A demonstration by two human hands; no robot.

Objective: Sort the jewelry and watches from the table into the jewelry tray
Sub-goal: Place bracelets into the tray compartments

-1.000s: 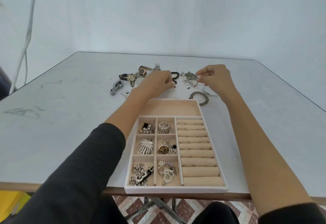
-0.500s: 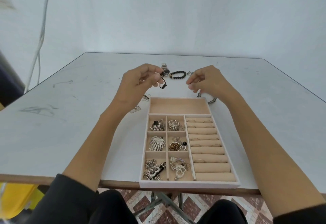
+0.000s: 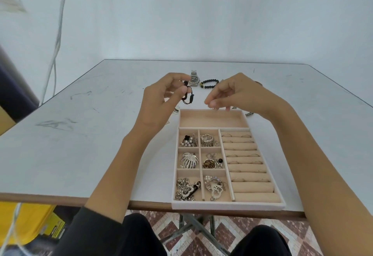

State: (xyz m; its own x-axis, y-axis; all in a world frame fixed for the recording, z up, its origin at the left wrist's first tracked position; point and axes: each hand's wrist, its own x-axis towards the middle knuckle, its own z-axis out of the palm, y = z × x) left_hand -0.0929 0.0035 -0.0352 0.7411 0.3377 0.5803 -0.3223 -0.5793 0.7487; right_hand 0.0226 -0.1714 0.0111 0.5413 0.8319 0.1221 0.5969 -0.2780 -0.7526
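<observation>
The beige jewelry tray [image 3: 228, 205] stands at the table's near edge. Its small compartments hold brooches, earrings and chains, and thin rings sit in the ring rolls [image 3: 244, 155]. My left hand [image 3: 161, 102] is raised left of the tray's far end and pinches a black cord bracelet [image 3: 189, 96], which dangles. My right hand [image 3: 238, 94] hovers over the tray's long far compartment [image 3: 214, 121], fingertips pinched together, seemingly on a small silver piece [image 3: 214, 108]. A steel watch [image 3: 194, 79] and a black bead bracelet [image 3: 209, 84] lie beyond my hands.
Part of a chain bracelet [image 3: 249, 114] shows right of the tray's far corner, and small pieces [image 3: 176, 110] lie beside its left corner. A white cable [image 3: 54, 54] hangs at the left. A yellow box [image 3: 40, 225] sits under the table.
Both hands have lifted off the jewelry pile and come toward the tray. The left hand has picked up the black cord bracelet. My view has shifted left.
</observation>
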